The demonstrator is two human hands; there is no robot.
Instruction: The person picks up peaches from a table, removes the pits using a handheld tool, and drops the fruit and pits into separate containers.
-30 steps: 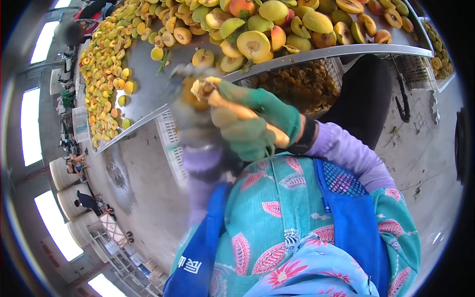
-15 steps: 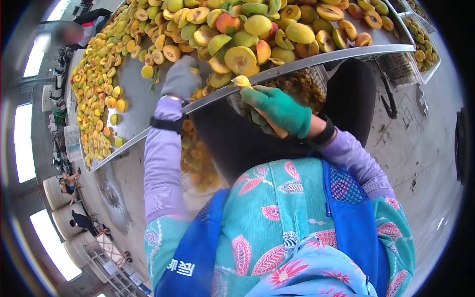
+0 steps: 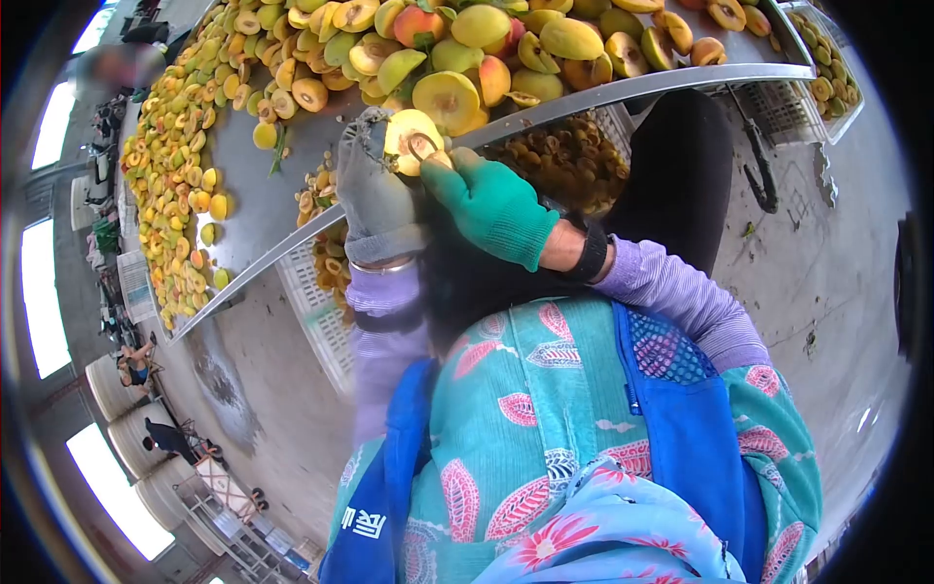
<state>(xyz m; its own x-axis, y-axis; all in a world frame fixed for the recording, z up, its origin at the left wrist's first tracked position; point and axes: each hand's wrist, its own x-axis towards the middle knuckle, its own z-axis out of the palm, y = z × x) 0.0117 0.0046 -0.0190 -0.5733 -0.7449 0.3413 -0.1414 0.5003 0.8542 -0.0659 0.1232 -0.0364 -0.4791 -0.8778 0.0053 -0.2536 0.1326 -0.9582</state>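
My left hand [image 3: 375, 185], in a grey glove, is closed around a halved yellow peach [image 3: 405, 134], its cut face turned towards my right hand. My right hand [image 3: 501, 204], in a green glove, is closed on a pitting tool whose thin curved metal loop [image 3: 422, 146] lies against the middle of the cut face. The tool's handle is hidden in the fist. Both hands meet just over the metal rim [image 3: 632, 90] of the sorting table, near a heap of peach halves [image 3: 452, 97].
Loose peach halves [image 3: 161, 234] spread along the table's left side. Below the rim, a crate of dark cut pieces [image 3: 569, 161] sits by my knees, with a white crate [image 3: 316, 311] to the left. Another full crate [image 3: 832, 83] stands at right. People [image 3: 170, 438] are in the background.
My left hand has come back from the heap on the table to the rim, with a peach half in it. My right hand has moved left, bringing the tool's loop to the fruit.
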